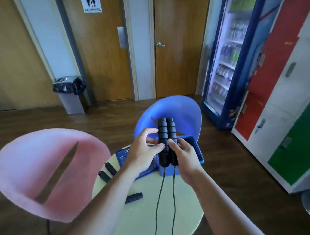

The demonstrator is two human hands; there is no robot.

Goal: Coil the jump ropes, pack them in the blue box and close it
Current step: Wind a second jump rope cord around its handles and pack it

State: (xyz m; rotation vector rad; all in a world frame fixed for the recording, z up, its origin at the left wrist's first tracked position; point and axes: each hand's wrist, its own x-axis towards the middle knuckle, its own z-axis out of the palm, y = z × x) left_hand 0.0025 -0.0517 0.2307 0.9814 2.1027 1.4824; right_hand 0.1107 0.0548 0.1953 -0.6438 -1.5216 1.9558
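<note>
Holding one jump rope's two black handles (166, 133) upright and side by side, the left hand (143, 149) and right hand (187, 157) curl their fingers round the pair, in front of the open blue box (198, 151). The cord (160, 196) hangs uncoiled over the round table (185, 216), where spare handles (111, 169) lie loose. By this showing, coiling has barely begun; packing and closing are not yet done.
</note>
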